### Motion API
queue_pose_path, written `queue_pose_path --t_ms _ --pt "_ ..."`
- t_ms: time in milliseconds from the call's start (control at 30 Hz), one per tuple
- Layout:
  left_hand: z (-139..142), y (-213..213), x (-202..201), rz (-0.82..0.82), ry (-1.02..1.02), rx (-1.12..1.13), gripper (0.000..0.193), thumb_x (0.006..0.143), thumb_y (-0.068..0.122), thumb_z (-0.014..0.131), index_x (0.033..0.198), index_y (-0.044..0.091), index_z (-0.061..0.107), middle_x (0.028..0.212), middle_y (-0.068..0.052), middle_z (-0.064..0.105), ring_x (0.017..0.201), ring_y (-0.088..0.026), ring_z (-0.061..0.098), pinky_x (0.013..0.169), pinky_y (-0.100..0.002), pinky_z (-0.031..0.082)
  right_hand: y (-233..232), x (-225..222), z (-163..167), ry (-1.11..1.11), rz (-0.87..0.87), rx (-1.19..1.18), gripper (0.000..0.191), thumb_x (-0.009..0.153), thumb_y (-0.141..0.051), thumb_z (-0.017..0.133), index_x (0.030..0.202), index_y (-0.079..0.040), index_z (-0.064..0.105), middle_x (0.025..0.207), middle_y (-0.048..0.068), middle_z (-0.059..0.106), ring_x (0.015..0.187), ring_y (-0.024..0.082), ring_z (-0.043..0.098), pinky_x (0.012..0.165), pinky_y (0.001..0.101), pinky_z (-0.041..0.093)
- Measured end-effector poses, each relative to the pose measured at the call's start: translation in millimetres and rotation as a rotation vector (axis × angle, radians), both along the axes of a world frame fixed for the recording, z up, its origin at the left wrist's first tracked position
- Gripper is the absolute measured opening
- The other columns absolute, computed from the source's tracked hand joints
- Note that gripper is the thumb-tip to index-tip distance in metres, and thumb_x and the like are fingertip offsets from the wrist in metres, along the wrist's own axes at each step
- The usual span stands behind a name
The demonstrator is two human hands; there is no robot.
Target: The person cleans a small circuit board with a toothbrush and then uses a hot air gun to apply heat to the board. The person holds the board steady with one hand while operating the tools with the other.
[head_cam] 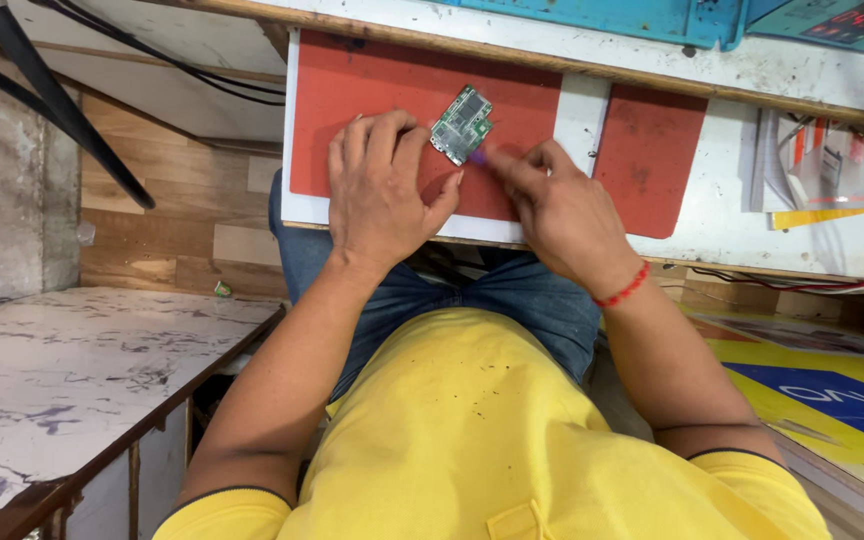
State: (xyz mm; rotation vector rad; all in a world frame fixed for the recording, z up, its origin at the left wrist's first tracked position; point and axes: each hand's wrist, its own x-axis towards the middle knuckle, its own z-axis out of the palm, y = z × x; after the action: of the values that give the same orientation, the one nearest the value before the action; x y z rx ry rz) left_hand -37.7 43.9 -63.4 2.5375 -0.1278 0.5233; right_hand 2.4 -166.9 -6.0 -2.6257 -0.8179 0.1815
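Hands meet over a small green circuit board (461,124) that lies flat on a red mat (372,90) on the white worktop (732,215), tilted so one corner points toward the person. The left hand (380,190) rests palm down on the mat just beside the board's lower left edge, its fingers (377,135) curled and touching or nearly touching that edge; its grip is loosely closed, and whether it actually pinches the board cannot be told from this angle. The right hand (557,205) comes in from the other side with thumb and forefinger pressed together on a small purple tool (477,157), of which only the tip shows, sitting at the board's lower corner. A red string bracelet (622,290) circles the right wrist. A second, smaller red mat (647,155) lies to the right of the first with a strip of bare white surface between them. Farther right on the worktop are some papers and packets (822,170). The person wears a yellow shirt (482,430) and blue jeans (542,295), and sits close against the worktop's front edge. A pale marbled table (72,370) stands to the left, well apart from the hands.
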Motion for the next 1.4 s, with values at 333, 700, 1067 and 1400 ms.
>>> queue_pose_path --t_ms 333,700,1067,1400 --pt "3.8 -1.9 4.1 0.028 0.002 0.018 0.056 0.085 0.053 0.083 0.113 0.008 0.07 0.121 -0.004 0.056 0.115 -0.028 0.05 0.1 -0.048 0.04 0.5 2.4 1.0 0.014 -0.034 0.021 0.05 0.098 -0.006 0.06 0.146 -0.019 0.061 0.105 0.015 0.062 0.077 0.039 0.065 0.063 0.0479 0.052" --pt "7.6 -12.4 30.2 0.152 0.115 0.13 0.066 0.071 0.064 0.083 0.1 0.007 0.067 0.105 -0.007 0.055 0.098 -0.029 0.046 0.082 -0.048 0.035 -4.4 12.8 -0.8 0.078 0.035 0.111 0.046 0.098 -0.005 0.062 0.142 -0.017 0.063 0.103 0.016 0.062 0.082 0.035 0.065 0.072 0.0457 0.053" --pt "7.2 6.1 28.2 -0.051 0.055 -0.026 0.046 0.068 0.04 0.083 0.097 0.007 0.069 0.103 -0.008 0.058 0.106 -0.029 0.049 0.092 -0.048 0.037 -4.4 -5.6 -2.0 -0.044 0.031 0.046 0.053 0.092 -0.002 0.061 0.143 -0.019 0.062 0.104 0.015 0.063 0.073 0.037 0.065 0.062 0.0466 0.054" --pt "5.8 0.7 13.8 -0.022 0.024 -0.03 0.046 0.071 0.037 0.083 0.101 0.006 0.067 0.115 -0.012 0.051 0.122 -0.034 0.044 0.1 -0.05 0.038 3.4 -2.0 4.2 -0.046 -0.008 -0.02 0.05 0.096 -0.004 0.059 0.144 -0.018 0.062 0.107 0.015 0.063 0.074 0.039 0.066 0.062 0.048 0.054"
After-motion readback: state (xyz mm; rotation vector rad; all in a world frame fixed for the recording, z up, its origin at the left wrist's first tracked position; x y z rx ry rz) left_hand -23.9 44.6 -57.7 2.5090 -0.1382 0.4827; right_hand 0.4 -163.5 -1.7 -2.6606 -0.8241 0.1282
